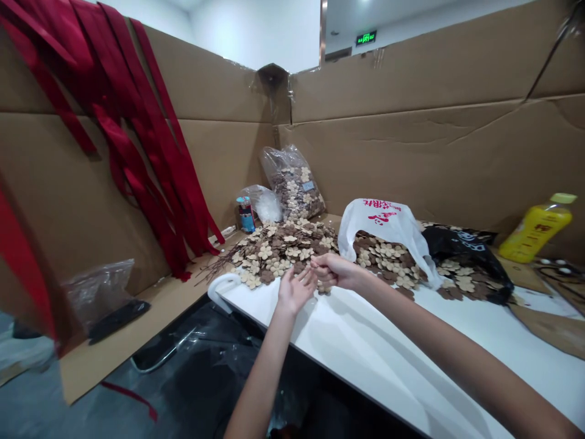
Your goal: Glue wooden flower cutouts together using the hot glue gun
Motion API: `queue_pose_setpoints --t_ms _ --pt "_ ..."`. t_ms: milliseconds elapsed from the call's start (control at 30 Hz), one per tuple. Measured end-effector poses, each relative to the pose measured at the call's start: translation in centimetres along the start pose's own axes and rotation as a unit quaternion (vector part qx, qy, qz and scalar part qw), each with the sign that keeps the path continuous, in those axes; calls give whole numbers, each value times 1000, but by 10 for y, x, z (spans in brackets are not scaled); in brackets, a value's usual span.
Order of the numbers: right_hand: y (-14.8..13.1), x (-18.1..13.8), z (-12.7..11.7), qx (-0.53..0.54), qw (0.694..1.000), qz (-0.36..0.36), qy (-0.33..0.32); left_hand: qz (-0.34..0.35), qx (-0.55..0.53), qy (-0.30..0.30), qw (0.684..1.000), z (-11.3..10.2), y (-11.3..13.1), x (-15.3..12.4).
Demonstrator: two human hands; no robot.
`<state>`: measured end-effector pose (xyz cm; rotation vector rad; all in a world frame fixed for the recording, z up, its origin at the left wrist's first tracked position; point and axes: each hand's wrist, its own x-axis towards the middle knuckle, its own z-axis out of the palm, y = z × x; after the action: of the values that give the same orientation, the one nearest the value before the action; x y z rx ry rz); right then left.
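My left hand (296,290) is palm up over the near edge of the pile, its fingers apart and slightly curled, with nothing I can make out resting in it. Close against its fingertips, my right hand (333,271) is closed in a pinch; whatever it grips is too small or hidden to name. Just beyond both hands spreads a heap of flower-shaped pieces (269,253), cream on some faces and dark brown on others. More such pieces (388,253) spill from a white plastic bag (379,213) to the right.
A clear bag of flower pieces (297,189) leans in the cardboard corner beside a small blue-labelled container (245,214). Right lie a black plastic bag (461,244) and a yellow bottle (537,228). Red ribbons (137,140) hang left. The white table (365,347) has a near edge.
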<state>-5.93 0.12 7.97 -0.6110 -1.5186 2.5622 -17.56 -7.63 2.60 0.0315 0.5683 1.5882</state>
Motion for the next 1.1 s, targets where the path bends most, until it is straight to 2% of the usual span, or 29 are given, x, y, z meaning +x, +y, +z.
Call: queue_pose_setpoints --t_ms 67,167,333,467,567,667,733,800,933,1033,1100 --pt "9 -19 -1 -36 999 3 5 0 -27 -13 1000 7 10 11" --pt "22 -42 -5 -55 998 21 15 57 -66 5 996 19 21 22" --pt "31 -51 -17 36 996 54 57 106 -41 -25 993 32 17 19" --pt "27 -27 -21 126 985 53 102 116 59 -62 990 33 -6 -1" --pt "22 5 -15 142 981 68 110 151 151 -63 975 27 -25 -18" --pt "17 37 -1 125 981 122 86 180 231 -53 955 17 -41 -33" --pt "14 54 9 134 981 134 49 161 279 -67 944 9 -49 -41" --pt "11 66 17 165 979 115 4 134 299 -75 942 2 -55 -48" --pt "2 72 23 211 975 55 -46 88 255 -48 962 -11 -53 -52" --pt "-3 58 20 203 977 41 -50 88 145 -22 985 -13 -37 -45" --pt "-2 41 17 180 981 38 -67 78 71 -41 994 -10 -20 -36"
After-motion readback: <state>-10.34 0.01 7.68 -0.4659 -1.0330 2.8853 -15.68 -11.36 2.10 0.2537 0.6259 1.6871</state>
